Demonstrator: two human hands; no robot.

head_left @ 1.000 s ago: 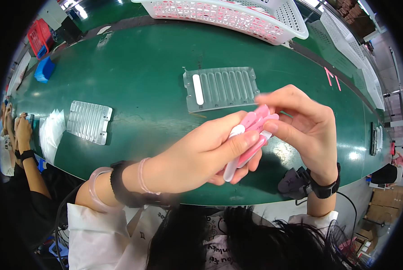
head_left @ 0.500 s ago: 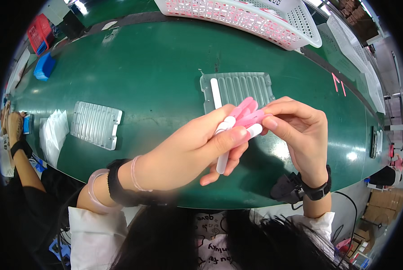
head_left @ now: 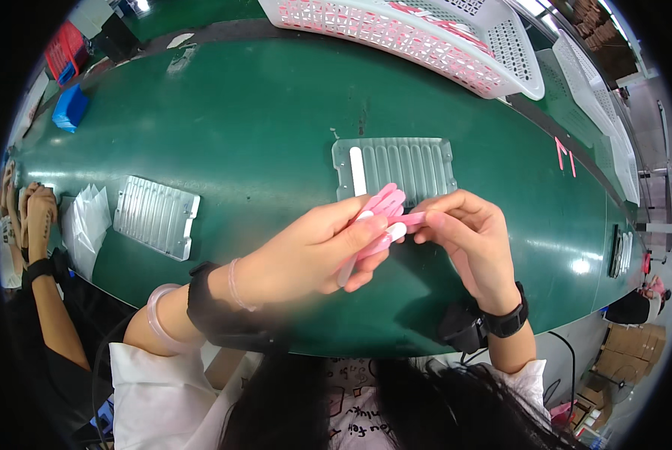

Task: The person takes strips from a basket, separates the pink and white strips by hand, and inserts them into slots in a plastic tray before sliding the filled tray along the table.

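Observation:
My left hand (head_left: 313, 244) is closed around a fanned bundle of pink-and-white flat sticks (head_left: 387, 201) with rounded ends. Between the thumb and fingertips of my right hand (head_left: 475, 244) is the end of one pink stick (head_left: 409, 219), which points sideways out of the bundle. Just beyond my hands lies a clear grooved tray (head_left: 414, 169). A single white stick (head_left: 357, 171) rests in its leftmost visible groove. My fingers and the bundle overlap the tray's near edge. How far the pinched stick reaches into my left hand is hidden.
Left on the green table (head_left: 238, 127) are another clear grooved tray (head_left: 156, 217), clear plastic bags (head_left: 88, 229) and a blue bin (head_left: 69, 109). A white perforated basket (head_left: 396, 37) of pink-and-white sticks stands at the back. Another person's hand (head_left: 42, 206) is at far left.
My right hand has drawn slightly left and nearer, and the pink stick in its fingers now stands apart from the fan. The view has shifted a little. The other person's hand has moved.

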